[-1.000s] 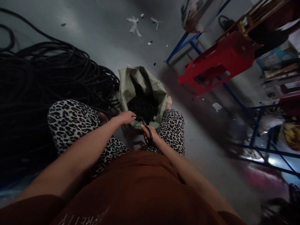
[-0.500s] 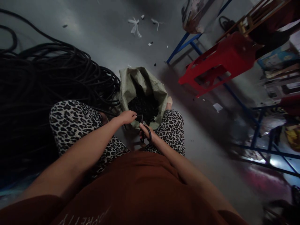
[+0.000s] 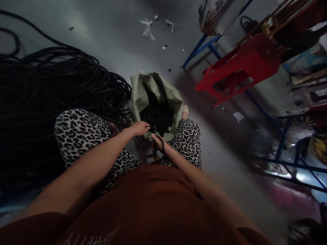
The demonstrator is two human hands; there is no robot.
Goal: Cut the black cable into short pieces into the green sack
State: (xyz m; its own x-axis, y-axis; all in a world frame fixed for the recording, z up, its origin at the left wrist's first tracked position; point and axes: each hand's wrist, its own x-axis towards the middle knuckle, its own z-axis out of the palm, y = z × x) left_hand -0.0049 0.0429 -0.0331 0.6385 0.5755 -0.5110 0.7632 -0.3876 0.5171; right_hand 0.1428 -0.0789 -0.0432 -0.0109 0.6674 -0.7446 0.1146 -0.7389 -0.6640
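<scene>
My right hand grips a pair of black-handled scissors, its blades pointing away from me over the near rim of a pale woven sack. Just left of the blades, my left hand is closed in a pinch on the end of a black hose; only a small dark tip shows past the fingers. Small black cut pieces lie inside the sack, which stands open between my legs. Whether the blades touch the hose is too small to tell.
A large heap of coiled black hose covers the floor at left. To the right are a red plastic stool, tipped in view, and blue metal frames. White scraps litter the floor beyond the sack.
Almost nothing differs. The view has shifted very slightly, and both hands stay over the sack's near rim with the scissors in the right one.
</scene>
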